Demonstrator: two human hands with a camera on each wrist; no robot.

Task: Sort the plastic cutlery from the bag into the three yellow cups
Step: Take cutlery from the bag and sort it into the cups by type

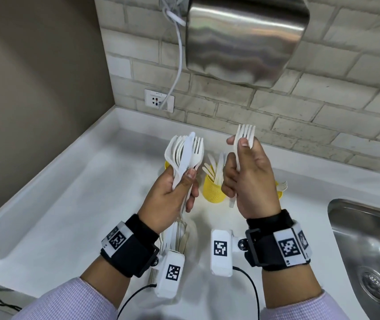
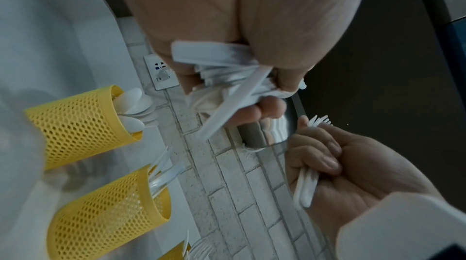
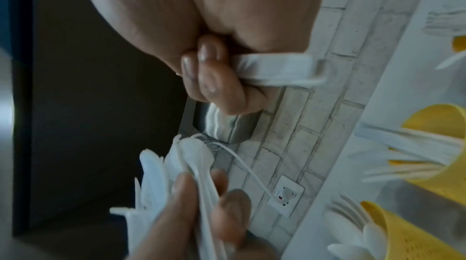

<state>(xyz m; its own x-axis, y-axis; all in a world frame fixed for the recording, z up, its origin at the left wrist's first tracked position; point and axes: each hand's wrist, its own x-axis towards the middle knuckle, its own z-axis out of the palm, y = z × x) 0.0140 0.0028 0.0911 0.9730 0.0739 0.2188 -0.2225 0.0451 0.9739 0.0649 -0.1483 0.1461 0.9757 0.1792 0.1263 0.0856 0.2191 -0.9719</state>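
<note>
My left hand (image 1: pixel 190 185) grips a mixed bundle of white spoons, forks and a knife (image 1: pixel 184 155), heads fanned upward; the same bundle (image 2: pixel 227 77) fills the left wrist view. My right hand (image 1: pixel 237 155) holds a couple of white forks (image 1: pixel 244 135) upright, thumb pressed on them; their handles (image 3: pixel 277 69) stick out of my curled fingers. Three yellow mesh cups stand behind my hands: the left cup (image 2: pixel 80 125) holds spoons, the middle cup (image 1: pixel 214 188) knives, and the right cup (image 1: pixel 280 194) forks. A clear bag (image 1: pixel 179 234) with more cutlery lies under my left wrist.
A steel sink (image 1: pixel 369 245) is sunk into the white counter (image 1: pixel 80 192) at the right. On the brick wall hang a steel hand dryer (image 1: pixel 246 40) and a socket (image 1: pixel 159 100) with a white cable plugged in.
</note>
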